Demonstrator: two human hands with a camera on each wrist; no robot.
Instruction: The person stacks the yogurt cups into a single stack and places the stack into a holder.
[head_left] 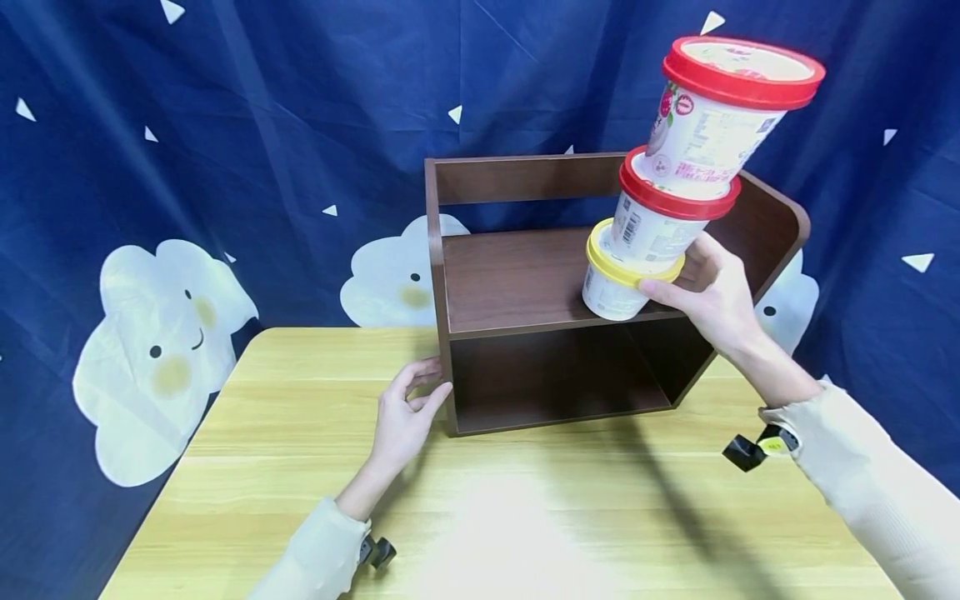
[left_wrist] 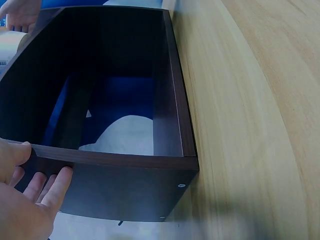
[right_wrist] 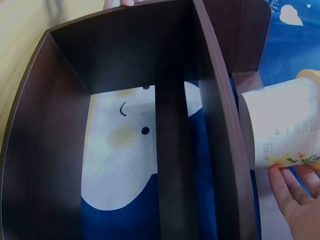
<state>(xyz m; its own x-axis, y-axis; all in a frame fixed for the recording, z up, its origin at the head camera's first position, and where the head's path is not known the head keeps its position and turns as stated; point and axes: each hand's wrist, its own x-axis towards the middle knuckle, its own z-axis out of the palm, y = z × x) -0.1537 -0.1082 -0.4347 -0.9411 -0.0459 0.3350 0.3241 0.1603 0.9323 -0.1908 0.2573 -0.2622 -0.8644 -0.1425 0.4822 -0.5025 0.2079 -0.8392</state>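
A dark brown two-level wooden shelf (head_left: 517,283) stands on a light wooden table (head_left: 300,467). My right hand (head_left: 697,283) grips a white tub with a yellow lid (head_left: 611,296) at the front edge of the upper level. Two red-lidded tubs, a middle one (head_left: 660,225) and a top one (head_left: 720,125), are stacked on it, and the stack leans right. In the right wrist view the yellow-lidded tub (right_wrist: 285,127) lies above my right hand's fingers (right_wrist: 295,200). My left hand (head_left: 423,387) pinches the shelf's left side panel (left_wrist: 115,160) near its foot, thumb inside, fingers (left_wrist: 50,190) outside.
A dark blue curtain printed with white clouds (head_left: 165,333) hangs close behind the table and shows through the shelf's open back (right_wrist: 125,150). Bare tabletop (left_wrist: 250,100) stretches in front of the shelf and to its left. The table's left edge (head_left: 172,467) is near.
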